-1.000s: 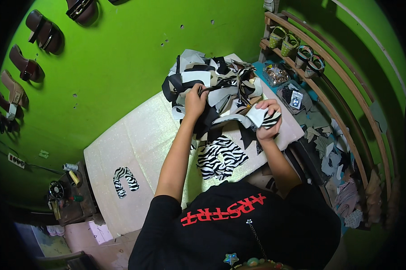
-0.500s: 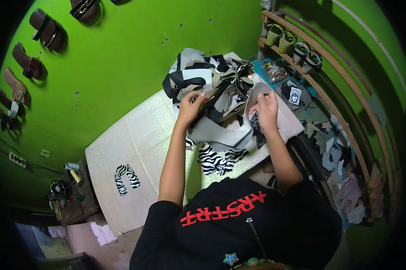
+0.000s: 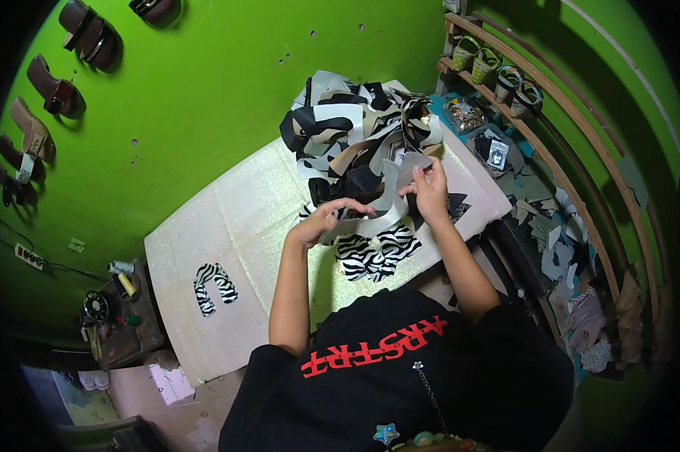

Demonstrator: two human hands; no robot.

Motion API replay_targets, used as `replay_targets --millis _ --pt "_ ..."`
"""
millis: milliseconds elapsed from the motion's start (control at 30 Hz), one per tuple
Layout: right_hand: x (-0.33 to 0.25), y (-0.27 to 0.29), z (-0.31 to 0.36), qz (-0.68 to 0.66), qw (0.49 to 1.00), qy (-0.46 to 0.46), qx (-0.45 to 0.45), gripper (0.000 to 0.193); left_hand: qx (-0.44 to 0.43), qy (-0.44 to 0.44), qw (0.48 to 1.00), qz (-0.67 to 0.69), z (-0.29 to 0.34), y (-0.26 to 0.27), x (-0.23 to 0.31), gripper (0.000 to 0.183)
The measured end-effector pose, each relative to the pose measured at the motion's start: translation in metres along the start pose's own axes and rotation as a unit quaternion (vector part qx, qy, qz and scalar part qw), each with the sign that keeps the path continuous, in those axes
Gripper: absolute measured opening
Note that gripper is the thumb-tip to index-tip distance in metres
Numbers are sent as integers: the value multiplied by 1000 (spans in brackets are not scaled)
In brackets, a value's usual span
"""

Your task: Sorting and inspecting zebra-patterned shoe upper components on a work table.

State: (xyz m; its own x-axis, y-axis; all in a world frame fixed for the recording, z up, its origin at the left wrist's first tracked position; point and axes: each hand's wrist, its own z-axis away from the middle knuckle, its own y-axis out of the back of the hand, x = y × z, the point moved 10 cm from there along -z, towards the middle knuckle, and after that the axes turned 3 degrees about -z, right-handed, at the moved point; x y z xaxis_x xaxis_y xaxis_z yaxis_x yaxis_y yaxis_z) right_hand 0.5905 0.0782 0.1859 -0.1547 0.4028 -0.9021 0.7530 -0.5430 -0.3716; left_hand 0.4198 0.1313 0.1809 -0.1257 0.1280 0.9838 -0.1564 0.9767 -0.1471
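Between my hands is a curved, pale grey cut-out piece (image 3: 389, 218), roughly U-shaped, of sheet material. My right hand (image 3: 432, 194) pinches its upper right end between thumb and fingers. At the other end, my left hand (image 3: 321, 222) has its fingers curled over the piece; its thumb is mostly hidden. Just below lie zebra-print pieces (image 3: 377, 252), partly overlapping. Beyond my hands rises a heap of cut scraps (image 3: 347, 124) in black, white, grey and tan. A separate zebra-print U-shaped piece (image 3: 215, 288) lies flat on the left of the table.
The pale, glittery table (image 3: 204, 218) stands against a green wall with sandals (image 3: 53, 90) hung on it. At right, a wooden rack (image 3: 551, 98) carries small woven shoes; scraps (image 3: 551, 226) pile beneath. A sewing machine part with thread spools (image 3: 125, 282) stands at left.
My left hand has come down from the scrap heap to the grey piece's left end. My right hand has moved slightly left and down, still holding the piece.
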Motion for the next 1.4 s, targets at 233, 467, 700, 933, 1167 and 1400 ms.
replay_targets --millis 233,467,700,933,1167,1400 --pt "12 -15 13 -313 945 60 -79 9 -6 127 990 -64 15 -22 -41 55" --pt "55 -20 26 -481 872 -67 -54 52 201 175 961 71 37 -3 -89 70" --pt "70 -25 39 -471 870 -112 -95 61 313 50 873 370 63 16 -109 63" --pt "82 -19 43 -397 906 -121 -78 62 311 68 928 194 68 16 -84 58" --pt "94 -12 47 -234 962 -131 52 52 256 75 935 -233 53 15 -82 27" --pt "88 3 46 -143 989 -23 34 44 341 125 869 -337 73 47 -60 18"
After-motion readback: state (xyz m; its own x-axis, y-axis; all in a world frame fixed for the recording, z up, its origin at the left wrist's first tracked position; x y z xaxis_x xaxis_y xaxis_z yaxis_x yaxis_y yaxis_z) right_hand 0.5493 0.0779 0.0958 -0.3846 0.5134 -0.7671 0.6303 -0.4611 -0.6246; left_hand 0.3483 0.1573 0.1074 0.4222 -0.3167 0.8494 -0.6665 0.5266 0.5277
